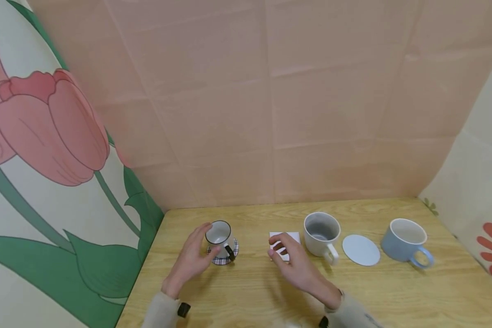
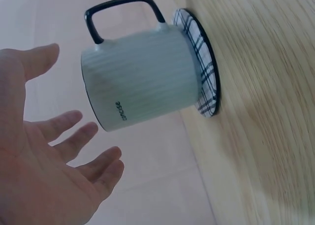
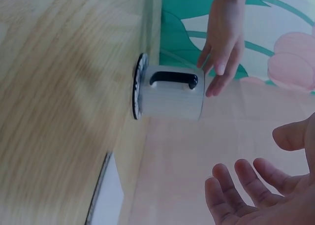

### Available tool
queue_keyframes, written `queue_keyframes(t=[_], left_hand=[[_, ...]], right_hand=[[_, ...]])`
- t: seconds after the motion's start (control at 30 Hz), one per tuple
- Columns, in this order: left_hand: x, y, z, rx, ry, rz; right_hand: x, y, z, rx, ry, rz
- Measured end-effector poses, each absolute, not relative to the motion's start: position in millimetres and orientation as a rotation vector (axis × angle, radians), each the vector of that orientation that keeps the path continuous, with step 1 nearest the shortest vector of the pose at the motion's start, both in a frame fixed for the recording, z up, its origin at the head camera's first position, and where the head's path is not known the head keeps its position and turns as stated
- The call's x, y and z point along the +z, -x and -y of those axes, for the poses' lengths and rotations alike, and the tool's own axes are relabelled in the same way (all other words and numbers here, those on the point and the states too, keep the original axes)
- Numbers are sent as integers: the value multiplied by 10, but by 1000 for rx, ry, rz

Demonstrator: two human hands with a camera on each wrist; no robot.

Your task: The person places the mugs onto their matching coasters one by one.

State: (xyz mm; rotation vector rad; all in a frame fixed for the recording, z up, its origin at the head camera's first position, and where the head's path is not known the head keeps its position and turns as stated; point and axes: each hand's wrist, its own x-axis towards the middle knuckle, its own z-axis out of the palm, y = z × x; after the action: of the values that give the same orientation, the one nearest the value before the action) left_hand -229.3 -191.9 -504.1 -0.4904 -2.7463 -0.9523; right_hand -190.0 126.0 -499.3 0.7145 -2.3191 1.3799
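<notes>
A white mug [image 1: 218, 234] with a black rim and black handle stands upright on a round plaid coaster [image 1: 221, 261] at the left of the table. My left hand [image 1: 192, 255] is just left of this mug, thumb and fingers spread around its upper side. In the left wrist view, a gap shows between those relaxed fingers and the mug [image 2: 142, 80], which has small dark lettering. Over a square white coaster [image 1: 294, 236] hovers my right hand [image 1: 295, 264], fingers loosely bent and holding nothing. The right wrist view shows the mug's handle [image 3: 174, 78] facing that hand.
Right of the square coaster stands a white mug [image 1: 315, 246] with a grey inside. A round white coaster [image 1: 361, 250] lies beyond it, then a light-blue mug [image 1: 393, 246]. A pinkish sheet [image 1: 270, 114] hangs along the table's back edge; a tulip-patterned panel [image 1: 45, 132] borders the left.
</notes>
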Motion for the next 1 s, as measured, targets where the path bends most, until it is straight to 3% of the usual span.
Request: queue_keyframes(t=[1.0], left_hand=[[-4948,2342,1606,-787,618,2720]], right_hand=[[-4792,1836,-1897,1134,-639,2321]])
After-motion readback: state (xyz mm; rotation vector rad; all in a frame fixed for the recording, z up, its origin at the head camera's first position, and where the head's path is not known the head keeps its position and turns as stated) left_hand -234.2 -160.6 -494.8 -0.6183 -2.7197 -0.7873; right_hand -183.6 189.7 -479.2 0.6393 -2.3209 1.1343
